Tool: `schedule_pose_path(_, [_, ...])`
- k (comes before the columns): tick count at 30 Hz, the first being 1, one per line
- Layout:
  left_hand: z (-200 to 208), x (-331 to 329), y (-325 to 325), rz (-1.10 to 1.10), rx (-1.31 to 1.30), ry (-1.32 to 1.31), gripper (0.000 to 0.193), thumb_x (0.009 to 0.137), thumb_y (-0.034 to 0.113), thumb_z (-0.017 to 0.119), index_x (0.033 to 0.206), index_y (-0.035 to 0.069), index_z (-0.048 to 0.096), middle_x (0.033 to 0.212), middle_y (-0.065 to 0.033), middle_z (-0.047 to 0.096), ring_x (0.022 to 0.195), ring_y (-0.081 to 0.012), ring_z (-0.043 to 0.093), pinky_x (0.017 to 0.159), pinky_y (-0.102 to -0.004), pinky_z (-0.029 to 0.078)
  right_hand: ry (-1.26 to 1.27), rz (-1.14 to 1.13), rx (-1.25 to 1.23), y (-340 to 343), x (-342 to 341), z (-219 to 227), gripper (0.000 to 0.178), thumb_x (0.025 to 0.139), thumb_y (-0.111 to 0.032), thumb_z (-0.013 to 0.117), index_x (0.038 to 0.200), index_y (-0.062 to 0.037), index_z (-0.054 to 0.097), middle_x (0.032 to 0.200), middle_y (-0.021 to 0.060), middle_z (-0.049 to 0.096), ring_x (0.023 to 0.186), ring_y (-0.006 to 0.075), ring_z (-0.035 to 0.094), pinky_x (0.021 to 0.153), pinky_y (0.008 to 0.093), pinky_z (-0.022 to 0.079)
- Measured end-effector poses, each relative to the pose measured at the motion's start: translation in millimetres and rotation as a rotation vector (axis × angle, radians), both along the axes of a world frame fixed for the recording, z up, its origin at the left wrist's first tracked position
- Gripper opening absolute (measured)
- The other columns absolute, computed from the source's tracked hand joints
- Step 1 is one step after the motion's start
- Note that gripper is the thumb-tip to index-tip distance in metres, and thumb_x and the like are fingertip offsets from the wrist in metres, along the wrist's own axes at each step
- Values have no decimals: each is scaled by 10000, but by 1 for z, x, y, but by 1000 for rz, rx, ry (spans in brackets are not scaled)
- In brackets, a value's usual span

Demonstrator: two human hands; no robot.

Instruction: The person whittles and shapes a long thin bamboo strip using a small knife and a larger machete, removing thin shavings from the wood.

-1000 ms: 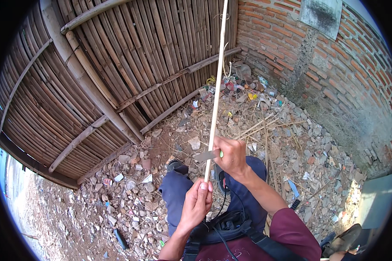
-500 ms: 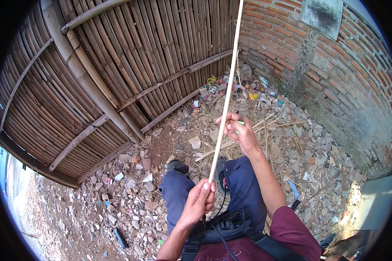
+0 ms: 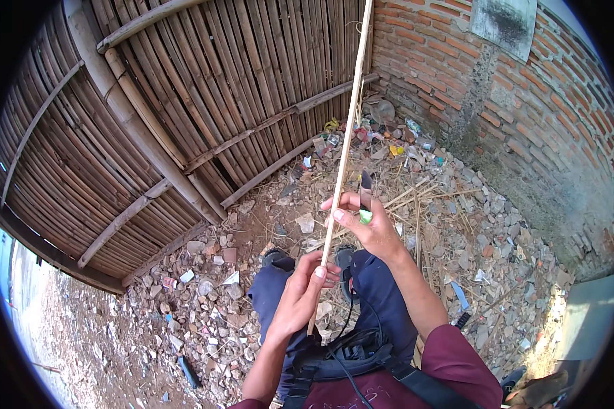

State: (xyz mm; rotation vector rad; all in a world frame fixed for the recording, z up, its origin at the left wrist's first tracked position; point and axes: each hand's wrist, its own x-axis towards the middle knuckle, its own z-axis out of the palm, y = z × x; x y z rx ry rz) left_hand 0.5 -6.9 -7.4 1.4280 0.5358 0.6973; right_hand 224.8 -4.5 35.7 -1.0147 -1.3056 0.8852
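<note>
A long, pale bamboo strip [image 3: 348, 123] slants up from my lap past the top edge of the picture. Low on it, my left hand [image 3: 297, 293] is closed around the strip, thumb along its face, with a short end sticking out below the palm. Higher up, my right hand [image 3: 374, 235] pinches the same strip between thumb and fingertips. That hand also keeps a knife [image 3: 366, 195] with a bright green handle tucked against the fingers, its dark-tipped blade pointing up and away from the strip. Part of the handle is hidden by the fingers.
Stony, littered ground [image 3: 205, 320] lies around my feet, with bamboo scraps [image 3: 423, 194] right of centre. A bamboo slat fence [image 3: 252, 75] stands at the left and back, a brick wall [image 3: 525, 116] at the right. Cables and straps cross my lap.
The strip has slid down through my left hand, so its lower end now shows below. My right hand has moved lower and now grips the strip; the knife has turned more upright.
</note>
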Motion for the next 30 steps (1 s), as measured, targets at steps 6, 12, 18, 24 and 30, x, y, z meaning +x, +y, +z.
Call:
schedule_pose_path(6, [24,8,0,129,-30,-1,280,1176,210,481,1315,6,611,811,18,577,522,-7,419,461,-194,300,-133,-61,89,-3,-4,11,258,1039,-115,655,1246,8,748,1050,75,781,925,155,729,897,334,571])
schedule_pose_path(12, [27,12,-5,214,-30,25,227,1123,177,610,1272,11,657,776,31,613,529,0,445,473,-190,326,-594,-378,233,-8,1,-10,190,898,-26,678,1080,-33,731,944,116,763,809,297,737,765,405,584])
schedule_pose_path(18, [31,19,-13,254,52,9,203,1092,135,656,1249,7,666,813,-7,688,548,5,493,483,-185,345,-825,-555,218,-16,-4,-16,99,860,-26,689,945,-75,680,880,102,735,711,354,717,618,469,547])
schedule_pose_path(24, [37,19,-18,252,8,17,213,1083,138,674,1236,-10,665,833,-24,719,554,3,500,494,-186,354,-863,-587,316,-17,-4,-22,89,833,-45,707,899,-92,672,799,71,704,637,315,702,549,445,525])
schedule_pose_path(30, [31,21,-20,271,48,8,219,1080,121,674,1241,-26,657,836,-23,714,629,-9,547,555,-198,409,-859,-496,344,-19,-6,-24,78,831,-94,719,882,-89,661,765,78,692,625,321,699,541,447,525])
